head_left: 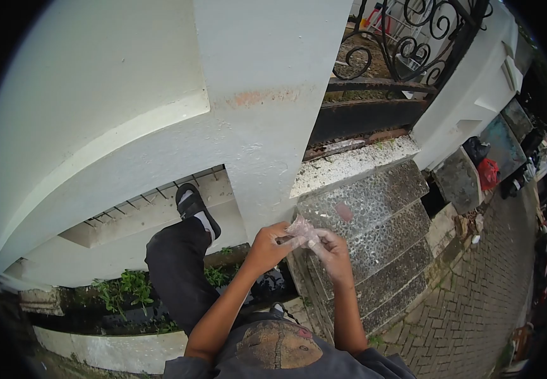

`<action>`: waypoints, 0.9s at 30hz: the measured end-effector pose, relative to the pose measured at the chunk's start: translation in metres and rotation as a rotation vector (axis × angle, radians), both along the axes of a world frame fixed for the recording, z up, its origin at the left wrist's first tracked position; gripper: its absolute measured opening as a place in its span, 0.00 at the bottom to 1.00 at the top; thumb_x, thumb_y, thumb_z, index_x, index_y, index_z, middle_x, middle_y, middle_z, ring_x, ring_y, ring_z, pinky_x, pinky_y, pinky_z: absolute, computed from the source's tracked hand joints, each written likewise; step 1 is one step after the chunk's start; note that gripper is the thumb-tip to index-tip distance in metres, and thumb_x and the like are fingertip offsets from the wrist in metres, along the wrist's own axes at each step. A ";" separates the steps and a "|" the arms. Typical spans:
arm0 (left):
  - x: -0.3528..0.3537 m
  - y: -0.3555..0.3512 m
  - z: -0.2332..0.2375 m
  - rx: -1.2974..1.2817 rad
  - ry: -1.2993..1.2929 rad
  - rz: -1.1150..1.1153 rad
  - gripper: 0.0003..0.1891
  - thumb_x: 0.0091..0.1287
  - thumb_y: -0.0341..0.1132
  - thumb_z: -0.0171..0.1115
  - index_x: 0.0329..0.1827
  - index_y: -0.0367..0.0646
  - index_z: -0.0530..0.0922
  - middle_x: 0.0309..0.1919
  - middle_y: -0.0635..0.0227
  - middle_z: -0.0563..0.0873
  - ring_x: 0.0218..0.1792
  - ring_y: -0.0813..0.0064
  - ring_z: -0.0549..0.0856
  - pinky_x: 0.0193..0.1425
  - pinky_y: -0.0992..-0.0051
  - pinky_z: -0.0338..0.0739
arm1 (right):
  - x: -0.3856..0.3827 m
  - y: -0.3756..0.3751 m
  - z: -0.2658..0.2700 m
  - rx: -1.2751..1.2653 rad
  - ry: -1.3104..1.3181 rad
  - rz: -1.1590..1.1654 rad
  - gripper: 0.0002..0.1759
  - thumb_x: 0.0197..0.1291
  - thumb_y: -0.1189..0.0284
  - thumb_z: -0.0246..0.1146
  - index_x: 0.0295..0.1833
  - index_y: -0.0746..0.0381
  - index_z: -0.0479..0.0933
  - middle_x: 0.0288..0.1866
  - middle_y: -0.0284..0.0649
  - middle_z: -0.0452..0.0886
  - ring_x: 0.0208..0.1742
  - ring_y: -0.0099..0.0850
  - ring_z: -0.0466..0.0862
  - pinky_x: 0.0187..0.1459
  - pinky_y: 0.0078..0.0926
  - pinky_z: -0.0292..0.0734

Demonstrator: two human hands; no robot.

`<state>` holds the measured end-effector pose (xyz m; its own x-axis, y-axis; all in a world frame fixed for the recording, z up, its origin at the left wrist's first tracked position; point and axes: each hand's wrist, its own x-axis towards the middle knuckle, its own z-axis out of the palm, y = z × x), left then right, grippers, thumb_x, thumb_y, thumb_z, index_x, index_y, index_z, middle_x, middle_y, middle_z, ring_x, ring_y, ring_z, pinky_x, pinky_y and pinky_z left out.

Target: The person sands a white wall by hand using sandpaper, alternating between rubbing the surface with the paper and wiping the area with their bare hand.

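L hand (272,245) & R hand (333,250) both pinch crumpled pinkish-white plastic-looking scrap (300,227) nr grey pebbled-stone steps (387,237), prob. mid-handling; next move prob. needs steady grip.

Soft, even daylight lay over the scene, brightest on the pale wall (264,44), with faint, diffuse shadows and deep gloom in the ditch (272,284). The wide lens bowed the wall and the paving (456,316), and black vignetting swallowed the corners. The left hand (271,247) and right hand (333,250) looked fairly crisp, the scrap (300,228) less distinct, the far right edge dim and blurred.
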<state>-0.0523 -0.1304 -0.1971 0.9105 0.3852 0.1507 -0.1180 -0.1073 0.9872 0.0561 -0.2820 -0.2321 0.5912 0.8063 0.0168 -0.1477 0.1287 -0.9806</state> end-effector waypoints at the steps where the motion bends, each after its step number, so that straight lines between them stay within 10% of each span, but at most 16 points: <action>1: -0.002 0.001 0.004 0.016 0.043 -0.008 0.10 0.60 0.28 0.65 0.43 0.34 0.82 0.35 0.69 0.86 0.37 0.81 0.81 0.46 0.76 0.74 | -0.001 -0.001 0.002 -0.033 -0.011 0.000 0.19 0.58 0.79 0.63 0.56 0.68 0.73 0.50 0.43 0.78 0.51 0.25 0.78 0.53 0.23 0.72; 9: -0.016 0.020 0.018 0.153 0.183 0.209 0.11 0.61 0.33 0.65 0.37 0.32 0.83 0.24 0.65 0.85 0.28 0.84 0.77 0.34 0.76 0.72 | -0.013 0.015 0.018 -0.105 -0.482 -0.455 0.22 0.57 0.79 0.63 0.58 0.68 0.71 0.39 0.35 0.76 0.47 0.23 0.77 0.52 0.19 0.71; 17: -0.012 0.018 0.004 0.030 0.191 0.293 0.10 0.62 0.33 0.64 0.39 0.34 0.85 0.29 0.72 0.86 0.32 0.87 0.78 0.38 0.81 0.72 | -0.023 0.024 0.023 0.383 0.460 -0.063 0.46 0.53 0.85 0.60 0.75 0.61 0.47 0.53 0.37 0.70 0.75 0.41 0.54 0.73 0.38 0.46; 22: -0.009 0.021 0.001 -0.050 0.116 0.338 0.11 0.62 0.34 0.64 0.38 0.34 0.85 0.30 0.72 0.86 0.32 0.87 0.78 0.39 0.81 0.72 | -0.012 0.026 -0.001 0.089 0.297 -0.216 0.49 0.57 0.84 0.59 0.76 0.59 0.35 0.58 0.46 0.73 0.75 0.39 0.56 0.69 0.37 0.56; 27: -0.010 0.018 0.001 -0.042 0.098 0.326 0.09 0.62 0.32 0.64 0.37 0.33 0.84 0.27 0.73 0.85 0.30 0.88 0.76 0.36 0.81 0.71 | -0.024 0.025 0.027 0.346 0.385 -0.112 0.49 0.58 0.81 0.58 0.76 0.59 0.33 0.65 0.53 0.69 0.75 0.45 0.56 0.72 0.43 0.42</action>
